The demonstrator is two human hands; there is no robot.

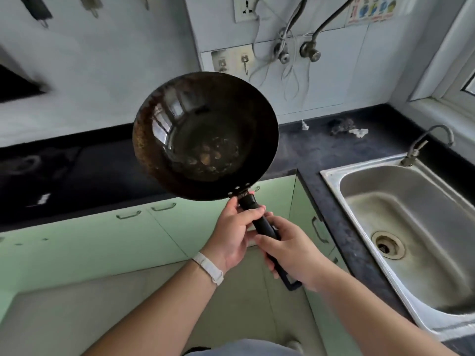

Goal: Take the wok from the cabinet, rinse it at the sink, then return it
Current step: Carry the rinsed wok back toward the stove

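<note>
two hands hold the wok (205, 134): your left hand (236, 235) curls round the black handle (264, 227) near the bowl, and your right hand (293, 255) grips it lower down. the round dark metal bowl is glossy with rusty brown patches, raised over the dark speckled desk (308, 147), left of the steel sink (331, 173). writing on the wall poster (370, 7) is too blurred to read.

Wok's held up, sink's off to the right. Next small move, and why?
Probably swing the wok right until it is over the sink. The left hand and right hand both hold its handle, the wok is left of the sink, and brown spots show inside it.
</note>
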